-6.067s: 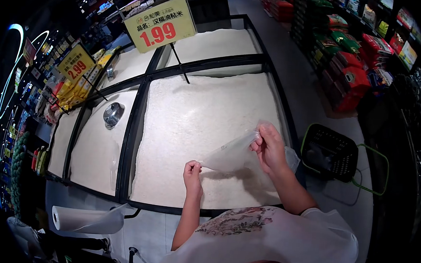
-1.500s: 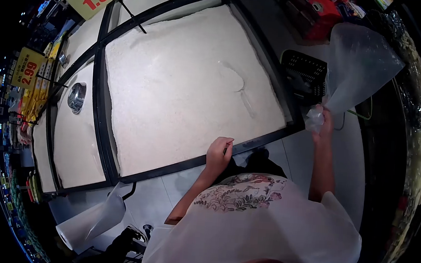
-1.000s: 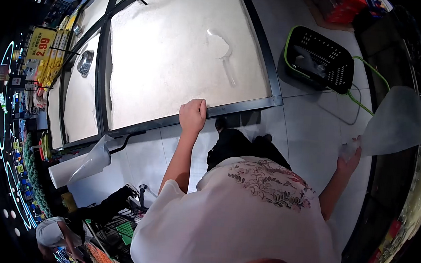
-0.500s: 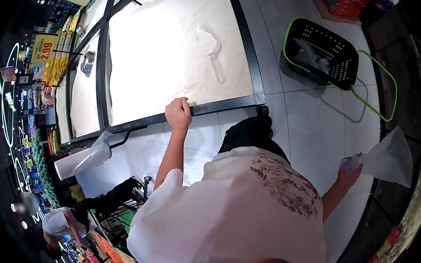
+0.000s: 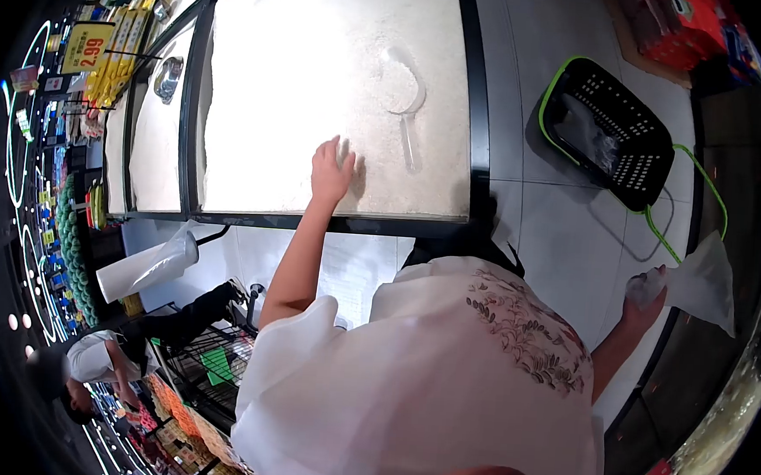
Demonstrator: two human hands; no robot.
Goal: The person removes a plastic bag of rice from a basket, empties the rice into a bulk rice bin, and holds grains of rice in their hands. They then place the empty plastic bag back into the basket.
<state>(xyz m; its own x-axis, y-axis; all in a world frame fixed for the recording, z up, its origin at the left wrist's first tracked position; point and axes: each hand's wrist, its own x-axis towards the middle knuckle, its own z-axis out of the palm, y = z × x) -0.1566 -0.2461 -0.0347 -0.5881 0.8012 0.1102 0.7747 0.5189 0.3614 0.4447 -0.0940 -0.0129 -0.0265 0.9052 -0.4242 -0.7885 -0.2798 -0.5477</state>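
My left hand (image 5: 333, 175) reaches over the near part of a wide bin full of white, fine-looking grain (image 5: 274, 126), its fingers apart and holding nothing. To its upper right a clear scoop (image 5: 410, 139) lies on the grain, its bowl partly filled and its handle pointing toward me. My right hand (image 5: 644, 299) is out at the far right, closed around a thin clear plastic bag (image 5: 704, 283). The bag's loose part spreads out to the right of the hand.
On the floor at right stands a black basket (image 5: 613, 134) with green rim and handle. A plastic bag roll (image 5: 148, 267) hangs left of me. The bin's dark frame (image 5: 355, 225) runs before me. A person (image 5: 99, 357) is near a cart (image 5: 208, 358) at lower left.
My left hand has left the bin's front frame, moved forward over the grain and opened its fingers. My right hand still holds the plastic bag. The view has shifted slightly.
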